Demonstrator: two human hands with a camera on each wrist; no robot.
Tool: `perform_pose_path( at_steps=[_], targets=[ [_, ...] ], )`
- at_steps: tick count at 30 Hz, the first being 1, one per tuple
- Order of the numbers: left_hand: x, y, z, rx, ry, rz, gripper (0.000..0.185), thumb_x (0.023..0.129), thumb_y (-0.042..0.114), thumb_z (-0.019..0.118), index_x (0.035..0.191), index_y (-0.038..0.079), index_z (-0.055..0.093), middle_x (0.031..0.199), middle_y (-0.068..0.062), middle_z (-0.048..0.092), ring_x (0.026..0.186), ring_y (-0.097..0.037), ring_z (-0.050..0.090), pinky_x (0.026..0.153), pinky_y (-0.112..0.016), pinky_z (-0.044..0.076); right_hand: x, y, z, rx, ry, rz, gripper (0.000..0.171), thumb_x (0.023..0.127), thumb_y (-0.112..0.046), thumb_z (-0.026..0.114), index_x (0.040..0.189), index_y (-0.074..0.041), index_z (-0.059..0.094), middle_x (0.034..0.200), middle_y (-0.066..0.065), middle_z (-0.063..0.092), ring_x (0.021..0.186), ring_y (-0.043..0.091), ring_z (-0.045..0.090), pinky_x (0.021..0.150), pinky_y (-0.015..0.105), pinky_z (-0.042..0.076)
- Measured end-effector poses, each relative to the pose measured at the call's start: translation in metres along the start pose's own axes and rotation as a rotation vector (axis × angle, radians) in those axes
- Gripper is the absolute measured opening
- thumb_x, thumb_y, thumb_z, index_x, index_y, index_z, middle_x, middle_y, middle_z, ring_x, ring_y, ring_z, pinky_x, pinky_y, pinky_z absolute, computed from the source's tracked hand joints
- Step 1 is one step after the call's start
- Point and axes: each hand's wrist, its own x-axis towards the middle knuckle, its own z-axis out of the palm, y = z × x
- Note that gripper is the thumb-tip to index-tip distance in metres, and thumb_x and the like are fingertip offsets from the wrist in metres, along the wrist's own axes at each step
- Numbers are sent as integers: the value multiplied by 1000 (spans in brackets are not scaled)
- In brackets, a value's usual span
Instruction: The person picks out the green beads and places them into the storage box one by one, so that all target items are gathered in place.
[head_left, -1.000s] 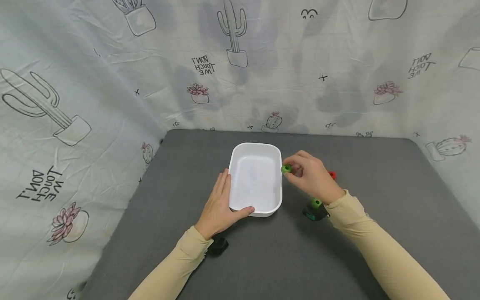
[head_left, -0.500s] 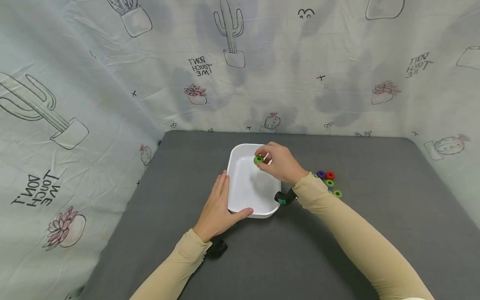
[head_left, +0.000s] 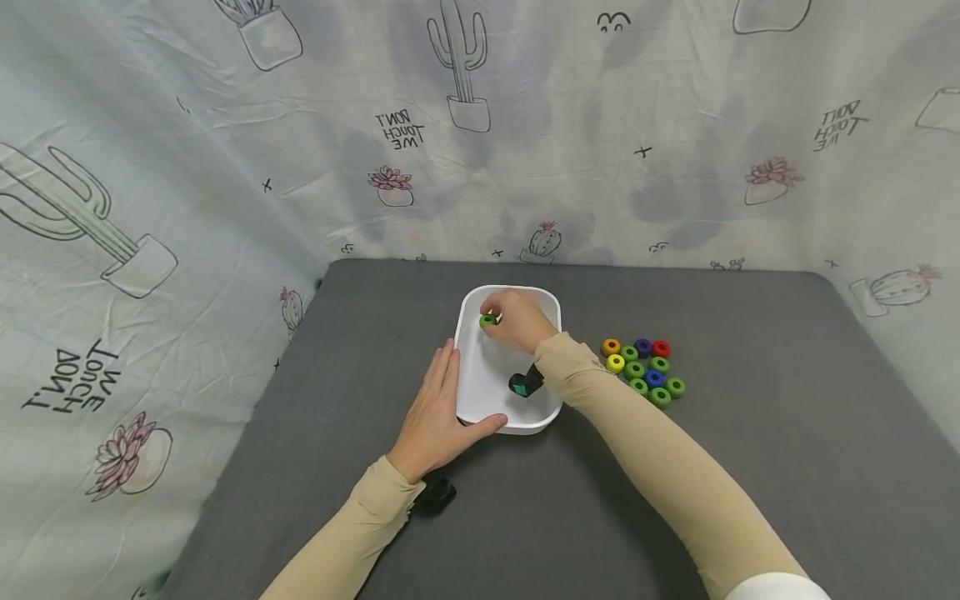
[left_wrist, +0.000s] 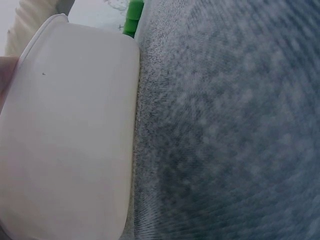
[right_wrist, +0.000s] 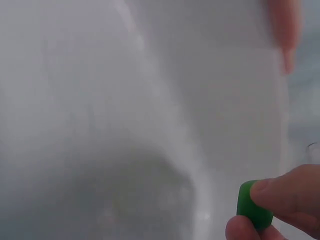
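Observation:
A white rectangular tray (head_left: pixel 480 392) stands on the grey table. My left hand (head_left: pixel 435 414) rests along its left side with straight fingers, the thumb lying at the near rim. Inside the tray's far left part, my right hand (head_left: pixel 519 320) pinches a green bead (head_left: pixel 487 321) with a hole through it. In the right wrist view, fingertips and thumb grip the green bead (right_wrist: pixel 254 205) near the tray's pale wall. Whether the bead touches the tray floor I cannot tell.
Right of the tray lies a group of beads: several green ones (head_left: pixel 634 370), an orange one (head_left: pixel 611 347), a yellow one (head_left: pixel 615 363), a red one (head_left: pixel 661 348) and two blue ones (head_left: pixel 655 379). A cactus-print curtain (head_left: pixel 555 150) hangs behind the table.
My right hand has carried the green bead leftward, from beside the tray's right rim over to its far left part. The bead group has come into view. My left hand stays put.

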Motion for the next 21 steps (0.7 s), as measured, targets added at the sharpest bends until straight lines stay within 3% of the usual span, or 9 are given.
perform_pose_path(
  at_steps=[9,21],
  targets=[
    [0,-1,1,4,20,18,120,84,67,74,166,0,17,175,-14,13,161,-38,16,123,-59,27,18,5,17,-15,-45,96,25,94,-6,73,118,0,75,112,18,72,101,28,65,93,41,53],
    [0,1,1,4,28,23,119,84,66,75,164,-2,20,175,-15,15,160,-38,17,122,-59,29,19,8,19,7,-80,104,25,93,-7,75,118,0,74,111,18,73,101,28,67,92,40,54]
  ],
)
